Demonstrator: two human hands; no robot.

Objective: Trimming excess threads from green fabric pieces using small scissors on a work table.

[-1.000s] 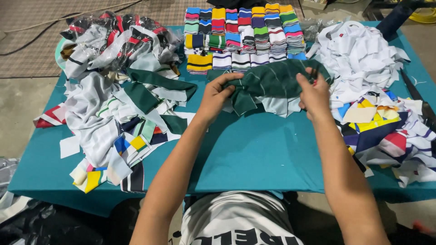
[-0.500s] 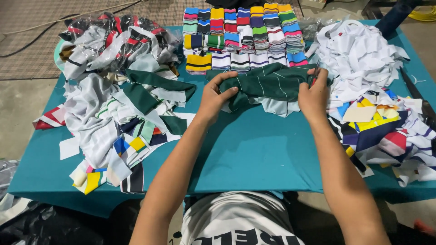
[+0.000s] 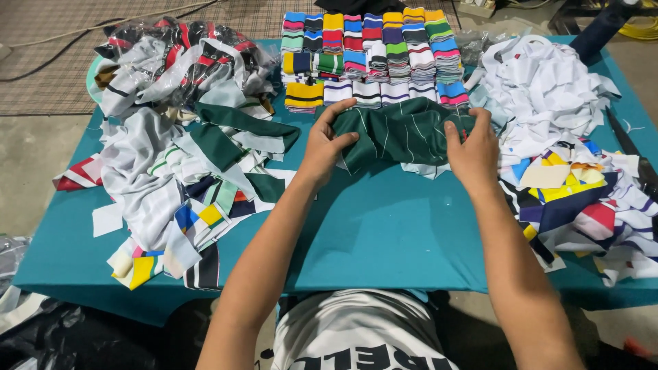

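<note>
Teal table (image 3: 384,233) under green striped cloth (image 3: 404,133)

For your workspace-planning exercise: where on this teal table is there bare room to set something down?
The largest bare patch of the teal cloth-covered table lies at the front centre, between the forearms, below the dark green striped fabric piece held by the left hand and right hand. Crowded: mixed striped scraps at left, white fabric heap at right, stacked striped colourful collar bands at the back.

Bright, even overhead light falls on the teal table (image 3: 384,233), with only soft, short shadows under the forearms. Focus is sharp at the centre; the wide lens bends the edges (corners most), and the near floor falls dim.
</note>
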